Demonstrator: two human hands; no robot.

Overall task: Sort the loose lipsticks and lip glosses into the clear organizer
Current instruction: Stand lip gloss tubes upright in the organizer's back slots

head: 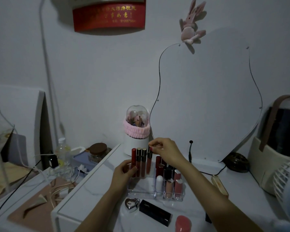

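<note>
A clear organizer point(141, 190) stands on the white table. In its back left row stand three red lip gloss tubes point(138, 158) upright. My right hand point(166, 151) pinches the cap of a fourth lip gloss point(149, 163), which stands upright in the same row. My left hand point(124, 171) rests against the organizer's left side, fingers touching the leftmost tube. Several lipsticks point(169, 174) fill the right compartments. A black lipstick box point(155, 214) and a silver heart-shaped case point(131, 205) lie in front of the organizer.
A white brush holder with a clear dome point(136, 129) stands behind the organizer, beside a wavy mirror point(208, 106). A pink sponge point(182, 223) lies near the front edge. A fan point(286, 178) and a cream bag point(264, 161) sit right; cables and a bottle point(63, 154) crowd the left.
</note>
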